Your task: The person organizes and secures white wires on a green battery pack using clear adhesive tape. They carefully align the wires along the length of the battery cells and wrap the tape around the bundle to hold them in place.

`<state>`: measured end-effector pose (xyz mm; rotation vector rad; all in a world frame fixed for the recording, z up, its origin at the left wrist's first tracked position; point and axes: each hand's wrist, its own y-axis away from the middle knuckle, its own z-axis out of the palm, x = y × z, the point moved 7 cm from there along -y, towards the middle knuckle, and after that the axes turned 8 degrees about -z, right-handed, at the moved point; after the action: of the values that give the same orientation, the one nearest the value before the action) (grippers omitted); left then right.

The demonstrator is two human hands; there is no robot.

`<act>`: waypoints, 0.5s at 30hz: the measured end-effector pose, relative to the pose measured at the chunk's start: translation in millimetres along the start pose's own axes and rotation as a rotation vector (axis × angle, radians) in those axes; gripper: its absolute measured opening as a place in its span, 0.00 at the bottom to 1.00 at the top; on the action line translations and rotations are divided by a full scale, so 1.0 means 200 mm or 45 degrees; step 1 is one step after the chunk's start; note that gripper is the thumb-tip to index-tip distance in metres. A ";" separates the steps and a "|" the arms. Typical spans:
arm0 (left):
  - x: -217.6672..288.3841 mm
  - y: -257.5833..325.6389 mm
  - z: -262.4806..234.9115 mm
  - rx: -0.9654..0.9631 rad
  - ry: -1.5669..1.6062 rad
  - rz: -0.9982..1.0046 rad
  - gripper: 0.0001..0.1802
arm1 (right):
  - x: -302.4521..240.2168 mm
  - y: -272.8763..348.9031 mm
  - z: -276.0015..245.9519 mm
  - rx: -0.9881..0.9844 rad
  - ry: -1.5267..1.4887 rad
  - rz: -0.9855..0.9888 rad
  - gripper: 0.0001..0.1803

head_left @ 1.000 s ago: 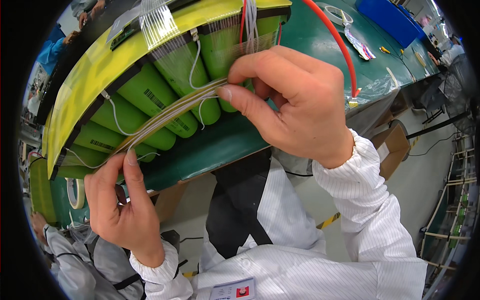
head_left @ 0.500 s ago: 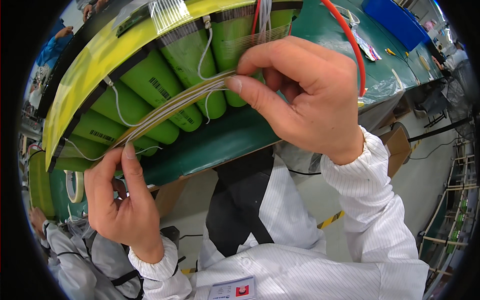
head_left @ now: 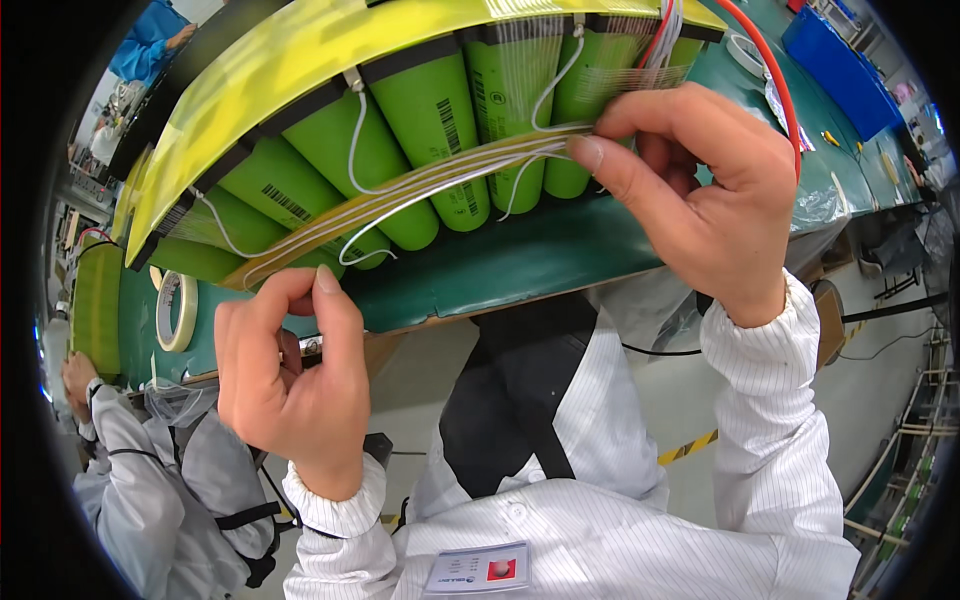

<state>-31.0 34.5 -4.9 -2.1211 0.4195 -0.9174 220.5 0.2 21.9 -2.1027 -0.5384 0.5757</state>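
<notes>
White wires (head_left: 400,205) lie along a yellowish strip (head_left: 240,275) across the row of green cells (head_left: 430,100). I see the right hand (head_left: 715,190) pinching them at their right end; the left hand (head_left: 300,370) has thumb and forefinger together, but I cannot tell if they grip something.

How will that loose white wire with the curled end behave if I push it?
The loose white wire is probably floppy, since it curls near the left hand. It looks thin, so likely light. Its curled end may swing easily, while the far part should shift less, running toward the pinching right hand.
</notes>
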 end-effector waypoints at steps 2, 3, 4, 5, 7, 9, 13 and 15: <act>0.00 0.01 -0.01 -0.069 0.037 -0.049 0.11 | 0.01 0.00 0.00 -0.019 -0.001 -0.006 0.08; 0.00 0.01 -0.01 -0.104 0.056 -0.072 0.13 | 0.01 0.00 -0.01 -0.029 -0.005 -0.013 0.08; 0.02 0.00 0.00 -0.090 0.022 0.001 0.15 | 0.01 0.00 -0.01 -0.039 -0.009 -0.019 0.08; 0.03 0.00 0.01 -0.075 -0.012 0.074 0.17 | 0.02 0.00 -0.01 -0.044 -0.021 -0.011 0.08; 0.04 0.01 0.01 -0.017 -0.046 0.141 0.20 | 0.02 0.01 -0.01 -0.053 -0.047 0.005 0.08; 0.06 0.01 0.02 0.001 -0.073 0.223 0.15 | 0.01 0.00 -0.02 -0.044 -0.058 -0.027 0.09; 0.10 0.01 0.04 0.023 -0.091 0.340 0.09 | 0.02 0.00 -0.03 -0.057 -0.049 -0.037 0.10; 0.10 0.01 0.04 0.020 -0.089 0.258 0.11 | 0.02 0.00 -0.03 -0.055 -0.045 -0.041 0.10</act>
<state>-11.0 27.5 -0.3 -2.0464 0.5775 -0.7259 226.3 -1.8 23.6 -2.1240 -0.6089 0.5886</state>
